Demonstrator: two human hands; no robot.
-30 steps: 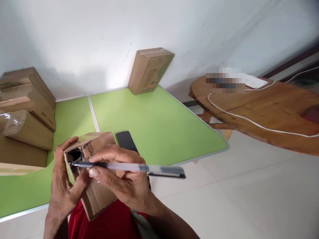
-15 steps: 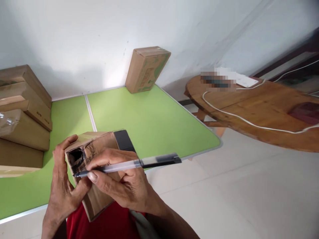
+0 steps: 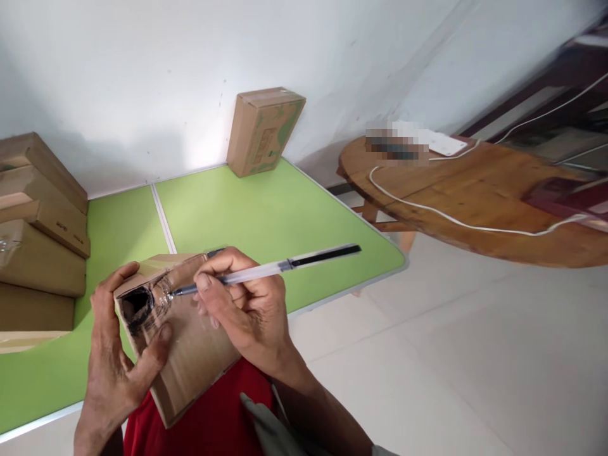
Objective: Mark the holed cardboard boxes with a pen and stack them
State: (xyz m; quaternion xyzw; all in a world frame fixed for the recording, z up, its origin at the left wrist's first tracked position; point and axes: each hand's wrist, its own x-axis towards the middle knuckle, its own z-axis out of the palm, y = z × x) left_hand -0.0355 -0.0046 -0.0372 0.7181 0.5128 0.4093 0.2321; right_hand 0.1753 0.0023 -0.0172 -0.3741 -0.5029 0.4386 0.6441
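My left hand (image 3: 111,354) grips a small brown cardboard box (image 3: 190,345) by its left end, thumb across its face. A black scribbled patch covers the box's upper left corner. My right hand (image 3: 242,307) is closed on a clear pen (image 3: 266,271) with a black cap end. The pen's tip rests on the box just right of the black patch. The box is held tilted above the near edge of the green table (image 3: 266,221) and over my red clothing.
Several brown boxes (image 3: 38,240) are stacked at the table's left. One more box (image 3: 261,130) leans against the white wall at the table's far edge. A round wooden table (image 3: 475,202) with a white cable stands to the right, over pale floor.
The pen has swung up so its cap end points up and right, and its tip moved right of the black patch. The box now lies flatter and hides the dark phone.
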